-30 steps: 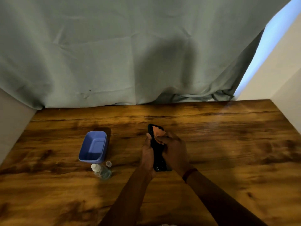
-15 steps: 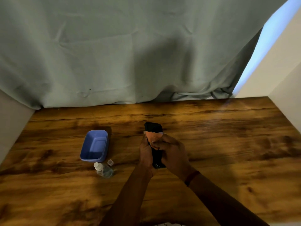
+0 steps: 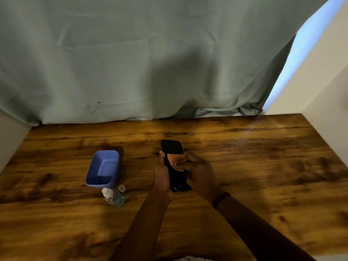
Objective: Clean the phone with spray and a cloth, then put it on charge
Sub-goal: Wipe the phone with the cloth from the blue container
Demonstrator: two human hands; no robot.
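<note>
Wiping is under way: the left grip (image 3: 162, 174) holds the phone (image 3: 172, 147), the right grip (image 3: 198, 172) pinches the cloth (image 3: 173, 158) on it; charging, I judge, is yet to come.

Phone (image 3: 171, 147) and cloth half-hidden

The right hand (image 3: 200, 173) covers most of the orange cloth (image 3: 174, 159) and the phone's middle; the left hand (image 3: 161, 176) hides its left edge. Both forearms run off the bottom edge.

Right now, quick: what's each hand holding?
Left hand: gripping the phone along its side.
Right hand: pinching the cloth against the phone.
</note>
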